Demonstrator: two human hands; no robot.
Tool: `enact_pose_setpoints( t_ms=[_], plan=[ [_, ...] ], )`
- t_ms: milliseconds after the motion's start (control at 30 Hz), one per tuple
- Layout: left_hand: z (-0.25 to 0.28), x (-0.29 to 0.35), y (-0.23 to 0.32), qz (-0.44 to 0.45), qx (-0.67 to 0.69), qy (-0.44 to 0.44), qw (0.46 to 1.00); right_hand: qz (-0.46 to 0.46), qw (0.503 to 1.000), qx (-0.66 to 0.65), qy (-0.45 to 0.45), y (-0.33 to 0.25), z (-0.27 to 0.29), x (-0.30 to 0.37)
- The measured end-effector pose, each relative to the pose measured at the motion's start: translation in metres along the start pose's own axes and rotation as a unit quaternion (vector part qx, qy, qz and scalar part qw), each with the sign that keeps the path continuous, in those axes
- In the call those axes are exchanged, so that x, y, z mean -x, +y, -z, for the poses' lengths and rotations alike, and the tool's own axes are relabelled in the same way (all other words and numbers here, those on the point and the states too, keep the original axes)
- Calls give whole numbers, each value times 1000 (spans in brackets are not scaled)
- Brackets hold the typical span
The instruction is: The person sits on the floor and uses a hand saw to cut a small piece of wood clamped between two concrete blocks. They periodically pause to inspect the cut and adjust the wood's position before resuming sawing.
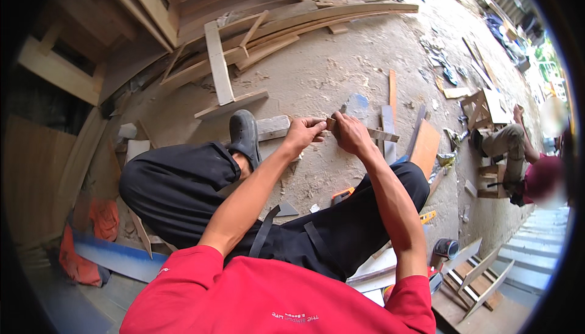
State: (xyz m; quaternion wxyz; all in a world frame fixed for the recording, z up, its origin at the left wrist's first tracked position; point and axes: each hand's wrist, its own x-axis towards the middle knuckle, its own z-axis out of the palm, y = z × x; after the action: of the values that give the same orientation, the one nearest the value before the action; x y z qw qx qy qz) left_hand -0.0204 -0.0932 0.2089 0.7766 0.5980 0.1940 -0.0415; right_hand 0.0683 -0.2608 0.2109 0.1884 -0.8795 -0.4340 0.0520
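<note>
My right hand [350, 133] is closed round a thin wooden strip [384, 135], whose far end sticks out to the right of the fingers. A small brown end [331, 124] shows between my two hands; I cannot tell whether it belongs to the same strip. My left hand [304, 134] is closed in a pinch beside that brown end, and what its fingertips hold is too small to make out. Just left of it lies a pale wooden block [273, 127], against the grey clog [245, 136] on my foot. A blue-stained patch [358, 104] shows behind my right hand.
A wooden frame [218, 60] and long boards [341, 12] lie ahead. Offcuts, including an orange-brown board [425, 146], lie to the right. A yellow spirit level [428, 217] and a can [446, 249] are near my right leg. Another person [515, 157] sits at far right.
</note>
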Motion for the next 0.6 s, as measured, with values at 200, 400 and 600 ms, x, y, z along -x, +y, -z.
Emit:
enact_pose_setpoints(
  t_ms=[200,400,600],
  plan=[
    [35,36,32,1,-190,-15,982,51,997,-13,48,-46,13,-14],
    [45,42,55,-90,-369,-58,923,99,992,-47,61,-51,18,-16],
    [72,50,75,-77,-501,-76,859,145,984,-28,98,-33,29,-21]
  ],
)
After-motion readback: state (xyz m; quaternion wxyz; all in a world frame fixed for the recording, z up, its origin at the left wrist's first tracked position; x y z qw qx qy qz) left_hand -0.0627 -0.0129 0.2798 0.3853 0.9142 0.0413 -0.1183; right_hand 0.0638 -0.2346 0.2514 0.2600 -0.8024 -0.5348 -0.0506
